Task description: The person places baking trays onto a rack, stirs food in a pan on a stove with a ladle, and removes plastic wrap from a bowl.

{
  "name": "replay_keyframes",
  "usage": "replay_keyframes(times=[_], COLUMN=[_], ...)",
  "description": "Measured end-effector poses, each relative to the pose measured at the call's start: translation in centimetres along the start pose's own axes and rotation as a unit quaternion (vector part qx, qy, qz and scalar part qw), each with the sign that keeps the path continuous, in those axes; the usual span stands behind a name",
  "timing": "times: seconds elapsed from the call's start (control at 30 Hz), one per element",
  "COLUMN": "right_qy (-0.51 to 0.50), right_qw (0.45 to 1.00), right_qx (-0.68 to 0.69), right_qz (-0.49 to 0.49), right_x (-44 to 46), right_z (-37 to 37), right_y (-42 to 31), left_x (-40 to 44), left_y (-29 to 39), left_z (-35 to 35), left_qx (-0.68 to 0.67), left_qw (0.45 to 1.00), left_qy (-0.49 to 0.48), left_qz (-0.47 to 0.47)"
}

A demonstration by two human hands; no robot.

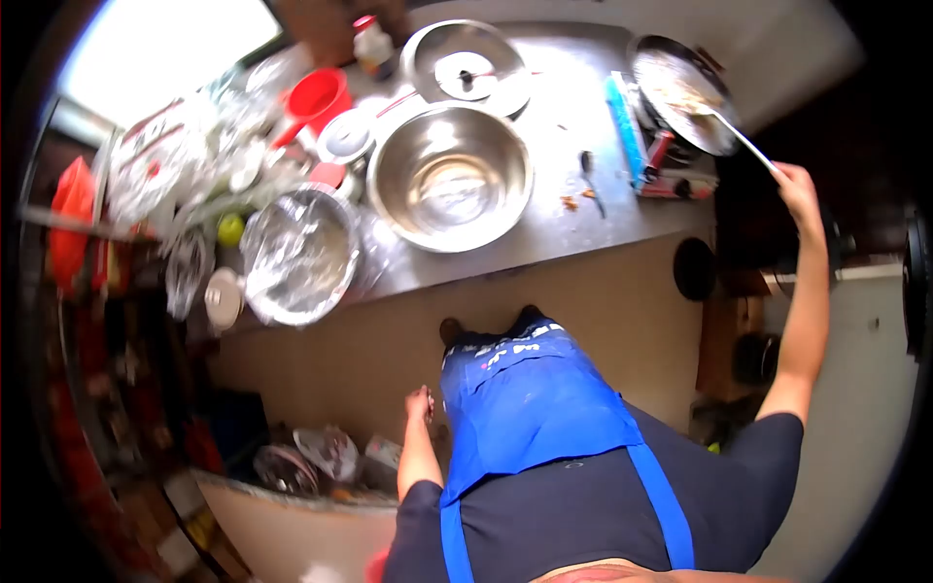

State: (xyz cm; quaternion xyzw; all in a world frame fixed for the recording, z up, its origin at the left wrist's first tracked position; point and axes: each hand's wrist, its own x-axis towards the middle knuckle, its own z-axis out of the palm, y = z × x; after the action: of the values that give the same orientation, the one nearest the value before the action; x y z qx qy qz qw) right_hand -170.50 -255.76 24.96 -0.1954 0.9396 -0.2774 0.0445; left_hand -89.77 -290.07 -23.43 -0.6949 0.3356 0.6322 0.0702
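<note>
At the upper right, my right hand (797,192) is closed around a long, pale-handled stirring utensil (746,148). Its far end reaches into pale food (680,89) in a dark-rimmed frying pan (721,144); the exact shape of that end is hard to make out. The pan sits on a portable gas stove (671,185) at the right end of the steel table. Low beside the blue apron (535,408) hangs my left hand (420,403), its fingers curled and apart from the table. Whether anything is inside those fingers is hidden.
On the steel table (593,228) stand a large steel bowl (452,180), another steel bowl (428,49), a red dipper (319,100) and a plastic-covered bowl (301,257). A dark spoon (589,175) lies near crumbs. Plastic bags (160,175) crowd the left.
</note>
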Motion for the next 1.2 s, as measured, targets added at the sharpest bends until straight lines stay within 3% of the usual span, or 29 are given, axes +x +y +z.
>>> replay_keyframes(times=[0.1, 0.17, 0.23, 0.53, 0.63, 0.77, 0.83, 0.87, 0.9, 0.97, 1.03, 1.07, 1.13, 1.2], right_qy=[-0.009, 0.02, 0.003, -0.089, -0.069, -0.039, 0.091, 0.156, 0.215, 0.429, 0.374, 0.299, 0.12, -0.099], right_qw=[0.995, 0.983, 0.974, 0.951, 0.945, 0.941, 0.946, 0.975, 0.967, 0.886, 0.912, 0.927, 0.928, 0.881], right_qx=[0.023, 0.033, 0.098, 0.201, 0.221, 0.258, 0.244, 0.067, -0.111, -0.118, 0.121, 0.207, 0.353, 0.457], right_qz=[0.092, 0.181, 0.204, 0.217, 0.232, 0.217, 0.195, 0.145, 0.085, -0.126, -0.115, -0.095, -0.016, 0.069], right_x=[0.5, -1.9, -1.7, -5.7, -8.5, -9.7, -10.3, -10.9, -11.3, -15.3, -20.2, -21.8, -24.3, -26.2], right_z=[0.6, 3.2, 6.0, 13.1, 13.7, 14.7, 15.7, 15.1, 14.5, 15.1, 17.3, 18.8, 22.9, 27.7], right_y=[1.2, -3.9, -3.0, -4.7, -7.4, -5.7, -5.2, -4.8, -4.6, -10.1, -18.3, -20.4, -24.6, -27.4], left_x=[0.5, 0.3, 0.3, 0.5, 0.5, 0.2, -0.1, -0.3, -0.5, -1.0, -1.3, -1.2, -0.8, -2.4], left_y=[-0.8, -0.8, -0.3, 0.5, 0.2, -0.9, -1.1, -1.2, -1.1, -1.1, -0.8, 0.0, 2.6, 7.8], left_z=[-0.1, -0.1, -0.4, -1.1, -1.4, -2.3, -3.1, -3.5, -3.9, -4.9, -6.0, -6.5, -8.0, -9.6], left_qx=[0.019, -0.002, -0.012, -0.016, -0.014, -0.027, -0.027, -0.023, -0.03, -0.042, -0.074, -0.123, -0.192, -0.218], left_qw=[1.0, 1.0, 0.999, 0.999, 0.999, 0.999, 0.999, 0.999, 0.999, 0.995, 0.989, 0.978, 0.953, 0.94], left_qy=[0.012, 0.024, 0.031, 0.042, 0.042, 0.036, 0.04, 0.041, 0.043, 0.094, 0.122, 0.15, 0.168, 0.151], left_qz=[-0.004, -0.004, 0.006, 0.019, 0.022, 0.014, 0.005, -0.001, -0.003, 0.012, 0.037, 0.08, 0.16, 0.214])
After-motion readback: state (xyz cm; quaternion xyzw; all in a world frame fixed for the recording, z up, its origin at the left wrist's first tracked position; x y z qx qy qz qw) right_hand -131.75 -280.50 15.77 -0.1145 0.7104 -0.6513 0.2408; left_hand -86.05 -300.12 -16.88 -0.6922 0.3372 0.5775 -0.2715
